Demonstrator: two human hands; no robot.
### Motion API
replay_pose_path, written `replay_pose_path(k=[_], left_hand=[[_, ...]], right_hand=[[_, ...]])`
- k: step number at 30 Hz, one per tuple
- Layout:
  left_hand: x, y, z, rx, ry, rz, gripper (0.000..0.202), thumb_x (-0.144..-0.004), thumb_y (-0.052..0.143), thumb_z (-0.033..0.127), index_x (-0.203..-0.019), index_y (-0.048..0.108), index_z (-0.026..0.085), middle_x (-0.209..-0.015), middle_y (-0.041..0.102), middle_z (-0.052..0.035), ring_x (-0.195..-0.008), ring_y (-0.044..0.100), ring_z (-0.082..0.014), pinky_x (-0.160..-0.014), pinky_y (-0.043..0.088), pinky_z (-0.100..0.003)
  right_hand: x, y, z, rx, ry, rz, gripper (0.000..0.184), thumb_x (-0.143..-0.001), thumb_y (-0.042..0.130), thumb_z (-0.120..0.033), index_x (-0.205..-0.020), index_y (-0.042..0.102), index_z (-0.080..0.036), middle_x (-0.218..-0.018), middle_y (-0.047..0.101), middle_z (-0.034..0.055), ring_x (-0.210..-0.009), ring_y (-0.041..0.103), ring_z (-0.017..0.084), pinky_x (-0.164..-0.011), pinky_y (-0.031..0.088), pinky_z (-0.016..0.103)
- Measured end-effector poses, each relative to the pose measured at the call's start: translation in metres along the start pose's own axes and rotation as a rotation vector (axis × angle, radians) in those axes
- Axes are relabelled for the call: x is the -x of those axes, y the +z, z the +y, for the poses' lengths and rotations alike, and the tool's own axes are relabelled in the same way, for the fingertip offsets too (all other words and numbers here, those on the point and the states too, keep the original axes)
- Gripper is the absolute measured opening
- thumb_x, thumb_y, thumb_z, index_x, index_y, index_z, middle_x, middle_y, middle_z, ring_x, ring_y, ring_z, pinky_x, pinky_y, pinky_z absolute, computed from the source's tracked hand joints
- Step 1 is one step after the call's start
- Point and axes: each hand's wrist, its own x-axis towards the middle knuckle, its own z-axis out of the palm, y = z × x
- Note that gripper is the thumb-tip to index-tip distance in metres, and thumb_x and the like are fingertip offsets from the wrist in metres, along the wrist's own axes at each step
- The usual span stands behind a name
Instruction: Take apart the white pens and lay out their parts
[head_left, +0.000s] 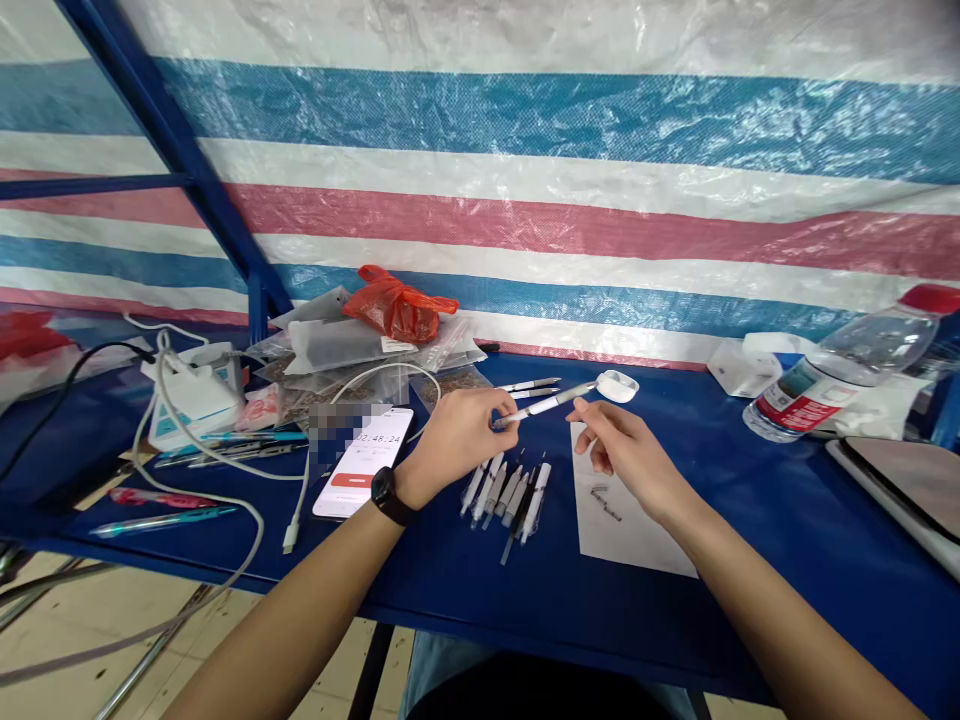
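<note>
White pen (547, 403), left hand (454, 437) pinching its near end, right hand (626, 458) half-curled just beside it

Bare left forearm (300, 600) comes in from about 7 o'clock and bare right forearm (795, 620) from about 5 o'clock, ending in a bare left hand (457, 435) and bare right hand (626, 460), no gloves on either. Only thing worn on the arms is a black wristwatch (390, 496) on the left wrist, with a chunky dark case and a black strap, its display not readable from this view. At 6 o'clock, at the bottom edge, a dark top (540, 695) shows, with light blue denim jeans (435, 665) beside it.
</note>
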Motion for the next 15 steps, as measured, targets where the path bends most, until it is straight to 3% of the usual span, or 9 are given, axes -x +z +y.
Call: replay_pose_path(k=[3, 8, 10, 12, 15], left_hand=[[0.007, 0.008, 0.01, 0.071, 0.151, 0.054, 0.009, -0.082, 0.065, 0.011, -0.083, 0.068, 0.019, -0.082, 0.073, 0.0017, -0.07, 0.063, -0.0141, -0.068, 0.044, -0.026], [0.015, 0.018, 0.025, 0.059, 0.275, -0.014, 0.018, -0.104, 0.044, 0.024, -0.11, 0.06, 0.019, -0.107, 0.069, -0.0076, -0.099, 0.065, -0.0226, -0.082, 0.047, -0.033], [0.018, 0.021, 0.03, 0.055, 0.242, -0.099, 0.023, -0.108, 0.034, 0.031, -0.107, 0.054, 0.019, -0.095, 0.066, -0.0067, -0.086, 0.062, -0.0226, -0.072, 0.043, -0.033], [0.021, 0.024, 0.034, 0.151, 0.158, -0.194, 0.024, -0.108, 0.032, 0.036, -0.096, 0.046, 0.021, -0.073, 0.054, 0.0002, -0.063, 0.049, -0.0183, -0.061, 0.032, -0.031], [0.023, 0.027, 0.036, 0.581, 0.021, -0.368, 0.036, -0.107, 0.033, 0.051, -0.085, 0.037, 0.023, -0.06, 0.037, 0.0063, -0.051, 0.031, -0.0125, -0.055, 0.025, -0.028]], right_hand=[[0.001, 0.005, 0.001, -0.208, -0.093, 0.116, 0.08, -0.064, 0.064, -0.097, -0.068, 0.051, -0.018, -0.06, 0.051, 0.0009, -0.048, 0.041, 0.009, -0.049, 0.035, 0.025], [0.005, 0.012, 0.003, -0.198, -0.265, 0.274, 0.077, -0.076, 0.06, -0.094, -0.065, 0.049, -0.018, -0.052, 0.04, -0.0017, -0.048, 0.038, 0.009, -0.047, 0.032, 0.024], [0.006, 0.015, 0.004, -0.246, -0.276, 0.28, 0.079, -0.074, 0.06, -0.095, -0.063, 0.044, -0.019, -0.051, 0.034, -0.0036, -0.047, 0.032, 0.007, -0.045, 0.027, 0.023], [0.007, 0.017, 0.005, -0.279, -0.319, 0.258, 0.079, -0.076, 0.063, -0.092, -0.062, 0.037, -0.019, -0.053, 0.029, -0.005, -0.048, 0.027, 0.006, -0.046, 0.024, 0.023], [0.008, 0.014, 0.006, -0.298, -0.427, 0.145, 0.072, -0.085, 0.065, -0.083, -0.066, 0.037, -0.019, -0.056, 0.029, -0.0056, -0.05, 0.028, 0.006, -0.047, 0.025, 0.022]])
